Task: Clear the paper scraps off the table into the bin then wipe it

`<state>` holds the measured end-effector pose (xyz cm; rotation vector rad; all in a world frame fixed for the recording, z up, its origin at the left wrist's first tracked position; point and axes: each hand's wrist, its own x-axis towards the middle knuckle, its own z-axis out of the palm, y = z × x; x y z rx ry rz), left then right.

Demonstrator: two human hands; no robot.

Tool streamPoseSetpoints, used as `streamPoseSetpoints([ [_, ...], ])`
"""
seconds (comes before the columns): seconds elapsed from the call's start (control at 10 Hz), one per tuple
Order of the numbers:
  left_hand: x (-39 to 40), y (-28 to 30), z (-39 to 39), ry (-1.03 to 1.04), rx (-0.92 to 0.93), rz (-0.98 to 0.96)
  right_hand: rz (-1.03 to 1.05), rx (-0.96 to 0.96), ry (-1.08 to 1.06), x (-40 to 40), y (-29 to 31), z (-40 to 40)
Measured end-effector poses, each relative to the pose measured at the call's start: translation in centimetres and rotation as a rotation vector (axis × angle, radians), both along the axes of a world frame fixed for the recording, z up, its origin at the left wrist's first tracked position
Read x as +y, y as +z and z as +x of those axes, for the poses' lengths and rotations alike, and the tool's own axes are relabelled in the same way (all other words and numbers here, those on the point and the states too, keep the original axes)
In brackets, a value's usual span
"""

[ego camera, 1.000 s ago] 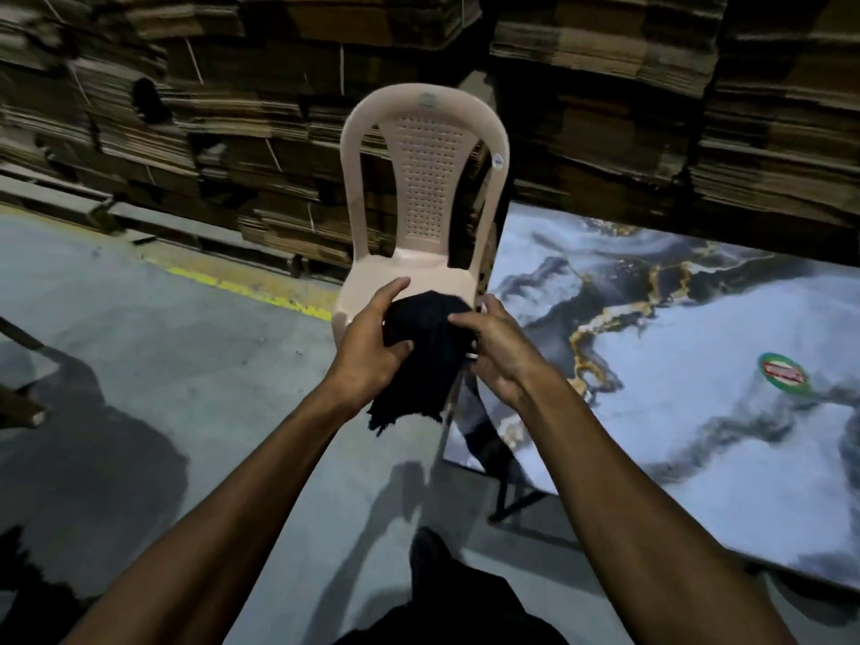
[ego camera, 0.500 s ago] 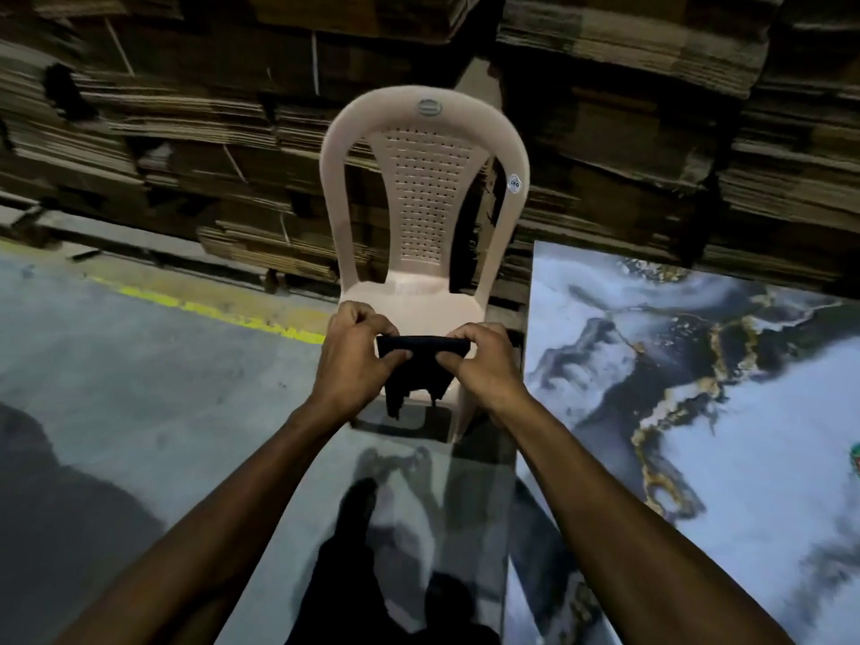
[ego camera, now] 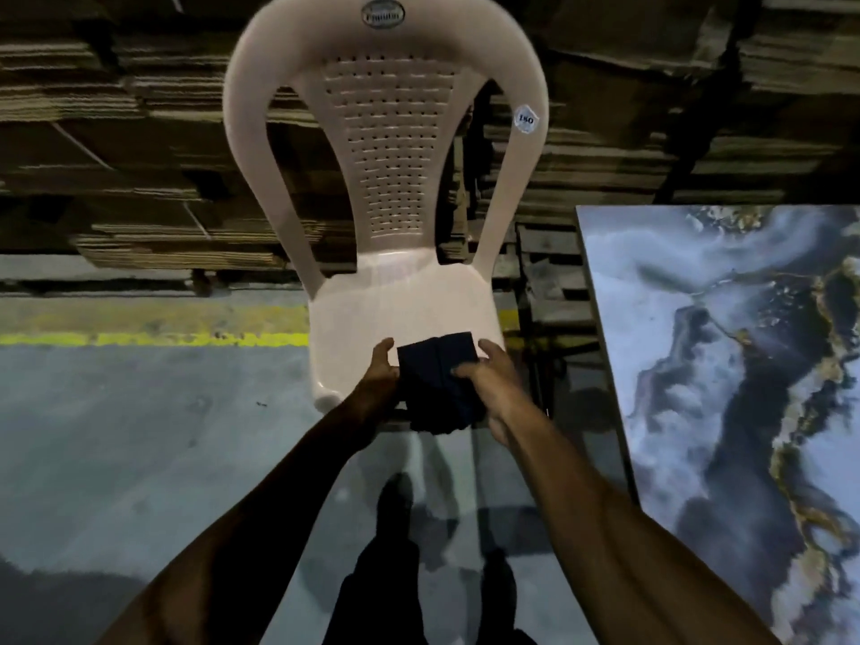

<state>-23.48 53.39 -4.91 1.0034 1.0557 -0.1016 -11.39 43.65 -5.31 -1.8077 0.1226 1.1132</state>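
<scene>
We hold a folded dark cloth (ego camera: 440,384) at the chair (ego camera: 386,290) seat's six o'clock edge, left hand (ego camera: 379,374) and right hand (ego camera: 493,379) fingers curled around its sides.

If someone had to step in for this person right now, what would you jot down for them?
Left hand and right hand: both grip a folded dark cloth at the front edge of the plastic chair.
The marble-patterned table stands to the right; the part in view shows no paper scraps.
No bin is in view.
Whether the table has been wiped cannot be told; check it, and wipe if needed.
</scene>
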Motion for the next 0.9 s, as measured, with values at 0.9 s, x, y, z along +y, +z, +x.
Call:
streamPoseSetpoints([
  [0.9,10.4,-26.7,4.8,-0.139,0.172,0.522,-0.273,-0.17,0.019,9.6,-21.6,4.7],
])
